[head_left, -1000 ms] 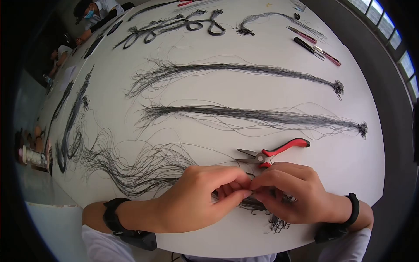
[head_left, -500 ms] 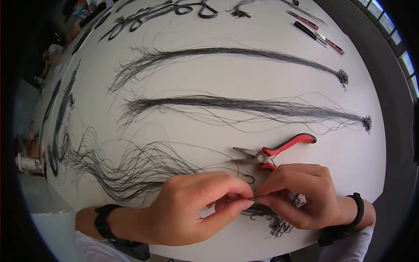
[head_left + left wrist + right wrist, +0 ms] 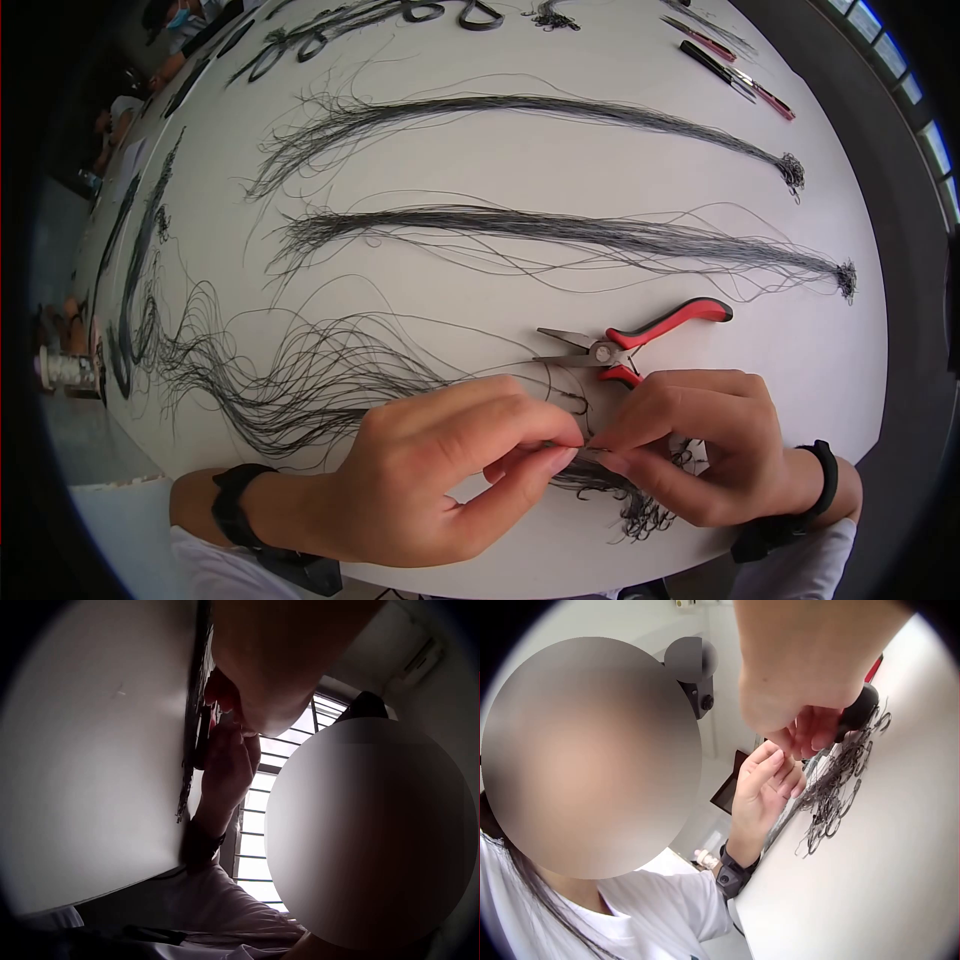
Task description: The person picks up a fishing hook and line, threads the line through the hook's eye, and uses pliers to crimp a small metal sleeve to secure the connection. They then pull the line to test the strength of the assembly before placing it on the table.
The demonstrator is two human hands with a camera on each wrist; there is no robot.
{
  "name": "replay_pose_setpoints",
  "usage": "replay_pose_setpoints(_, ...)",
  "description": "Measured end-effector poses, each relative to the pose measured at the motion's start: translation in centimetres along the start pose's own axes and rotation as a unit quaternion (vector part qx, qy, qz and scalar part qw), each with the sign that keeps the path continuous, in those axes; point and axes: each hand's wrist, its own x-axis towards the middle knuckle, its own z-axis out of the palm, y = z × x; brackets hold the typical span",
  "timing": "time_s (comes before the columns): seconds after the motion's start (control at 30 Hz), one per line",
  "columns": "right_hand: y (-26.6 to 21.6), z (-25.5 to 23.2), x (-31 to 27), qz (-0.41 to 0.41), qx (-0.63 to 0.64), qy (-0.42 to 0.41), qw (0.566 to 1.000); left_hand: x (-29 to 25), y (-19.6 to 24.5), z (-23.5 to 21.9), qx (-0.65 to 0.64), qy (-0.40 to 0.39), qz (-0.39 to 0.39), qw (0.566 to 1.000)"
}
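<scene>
My left hand (image 3: 450,475) and right hand (image 3: 705,445) meet tip to tip low in the head view. Between them, thumbs and forefingers pinch a thin, short stretch of fishing line (image 3: 596,449), mostly hidden by the fingertips. Under the hands lies a wavy bundle of dark lines (image 3: 290,385), fanning out to the left. Its clustered fish hooks (image 3: 645,515) show below the right hand and beside it in the right wrist view. One separate hook (image 3: 575,403) lies just above the fingertips. Red-handled pliers (image 3: 605,354) rest behind the right hand, jaws parted.
Two long line bundles (image 3: 520,103) (image 3: 560,228) stretch across the white table (image 3: 460,170), hooks at the right. Looped dark bundles (image 3: 420,10) lie at the far edge. Small cutting tools (image 3: 715,70) are at far right; other people sit along the left.
Both hands keep their pinch, and the small gap between the fingertips has come to show the thin line. The head view has shifted, so the far bundles sit higher in it.
</scene>
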Motion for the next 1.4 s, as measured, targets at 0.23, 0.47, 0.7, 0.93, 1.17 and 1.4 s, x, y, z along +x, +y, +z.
replay_pose_setpoints(0.23,-0.6,0.0,0.0,0.063,0.052,0.001,0.997,0.0,-0.2,0.1,0.006,-0.013,0.019,1.000)
replay_pose_setpoints(0.47,-0.6,-0.2,0.2,0.064,0.045,-0.022,0.997,-0.1,-0.2,-0.1,0.013,-0.018,0.017,1.000)
replay_pose_setpoints(0.7,-0.2,-0.1,0.0,0.015,0.013,-0.037,0.999,-0.4,-0.6,0.6,0.024,0.017,0.060,0.998)
replay_pose_setpoints(0.93,-0.1,0.0,0.0,-0.001,0.002,-0.043,0.999,-0.4,-1.2,0.8,0.028,0.023,0.102,0.994)
replay_pose_setpoints(1.17,0.1,0.1,-0.1,-0.024,-0.018,-0.038,0.999,-0.5,-1.3,0.9,0.024,0.027,0.120,0.992)
replay_pose_setpoints(1.4,-0.1,-0.1,0.0,-0.008,-0.001,-0.045,0.999,-0.3,-0.8,0.6,0.019,0.014,0.107,0.994)
